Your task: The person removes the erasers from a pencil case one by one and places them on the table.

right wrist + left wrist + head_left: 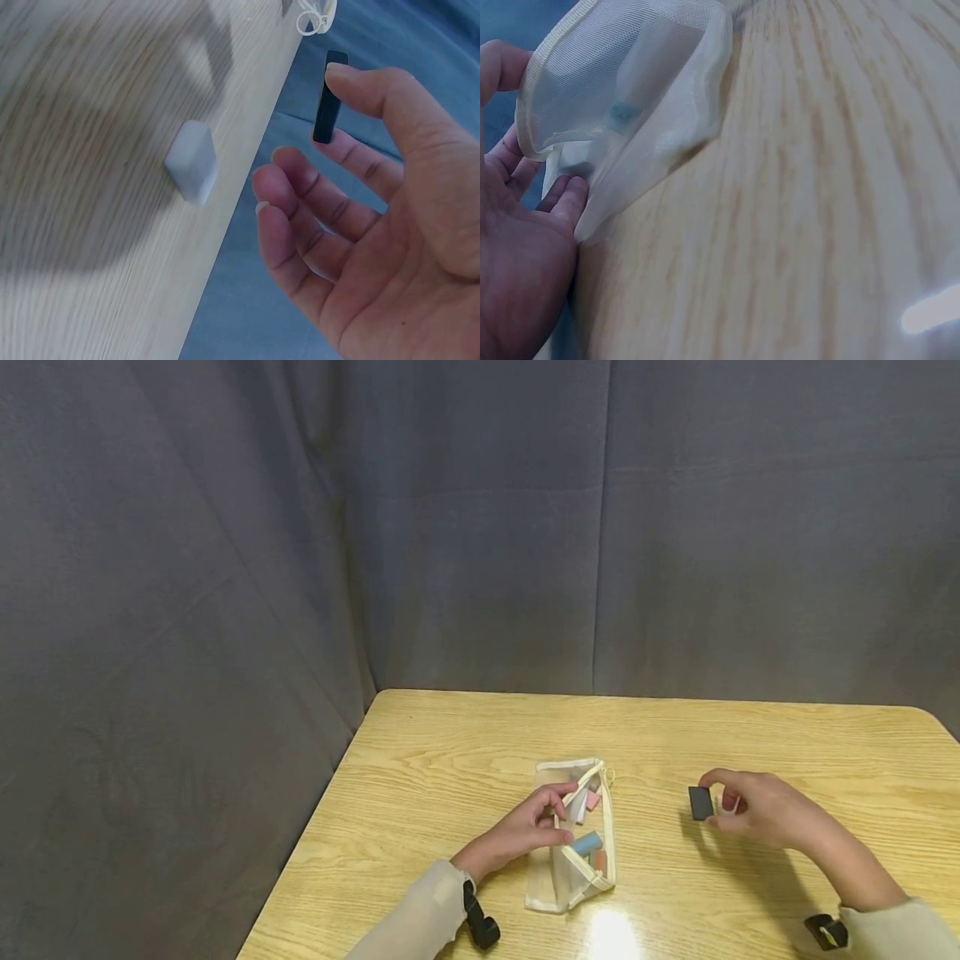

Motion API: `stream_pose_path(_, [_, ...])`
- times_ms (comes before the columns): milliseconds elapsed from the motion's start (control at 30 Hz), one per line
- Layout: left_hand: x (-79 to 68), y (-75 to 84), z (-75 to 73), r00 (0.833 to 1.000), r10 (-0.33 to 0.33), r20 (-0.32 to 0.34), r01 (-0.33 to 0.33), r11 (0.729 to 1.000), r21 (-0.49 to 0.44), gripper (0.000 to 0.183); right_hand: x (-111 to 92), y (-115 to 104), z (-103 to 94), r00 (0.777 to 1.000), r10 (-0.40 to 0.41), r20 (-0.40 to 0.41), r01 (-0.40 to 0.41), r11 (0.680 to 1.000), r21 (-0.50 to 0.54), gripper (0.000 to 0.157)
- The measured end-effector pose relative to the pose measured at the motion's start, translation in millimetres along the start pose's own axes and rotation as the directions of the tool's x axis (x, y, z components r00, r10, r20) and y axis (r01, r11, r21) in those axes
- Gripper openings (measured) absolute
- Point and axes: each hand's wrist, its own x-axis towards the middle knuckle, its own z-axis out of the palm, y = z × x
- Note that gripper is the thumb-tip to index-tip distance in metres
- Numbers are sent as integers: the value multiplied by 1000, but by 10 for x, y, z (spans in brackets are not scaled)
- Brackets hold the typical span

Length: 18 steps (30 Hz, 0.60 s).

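A cream mesh zipper pouch lies unzipped on the table. My left hand pinches the near side of its opening between thumb and fingers, holding the mouth apart. Inside show a blue block, a pink piece, an orange piece and something white. To the right of the pouch my right hand pinches a small, flat black rectangular block above the table by thumb and index finger. Beneath that hand a white block sits on the table in the right wrist view.
The wooden table ends at a dark curtain behind and on the left. A ring pull hangs from the pouch's zipper. Black straps are on both wrists. Light glares off the table's near part.
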Motion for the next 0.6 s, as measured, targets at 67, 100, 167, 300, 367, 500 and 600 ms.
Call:
stream_pose_path(67, [4, 8, 3, 1000, 1, -2, -1, 1000, 2, 26, -17, 24, -10, 1000, -5, -9, 5, 1000, -5, 47])
stream_pose_path(100, [7, 11, 3, 1000, 1, -3, -1, 1000, 6, 26, -26, 37, -16, 1000, -6, -12, 6, 1000, -7, 47])
stream_pose_path(167, [8, 21, 6, 1000, 3, -4, -3, 1000, 22, 26, -44, 62, -29, 1000, -4, -16, 4, 1000, -6, 47])
stream_pose_path(300, [10, 22, 10, 1000, 1, -7, -1, 1000, 23, 26, -75, 115, -47, 1000, 4, -20, -4, 1000, 2, 48])
stream_pose_path(367, [11, 12, 10, 1000, 0, -7, 0, 1000, 10, 26, -93, 140, -51, 1000, 7, -21, -7, 1000, 3, 50])
stream_pose_path(500, [13, -11, 10, 1000, -1, -4, 1, 1000, -5, 26, -133, 190, -57, 999, 19, -26, -19, 1000, -4, 51])
stream_pose_path(600, [4, -13, 18, 1000, 0, -3, 0, 1000, -7, 25, -164, 225, -61, 999, 16, -34, -17, 1000, -17, 51])
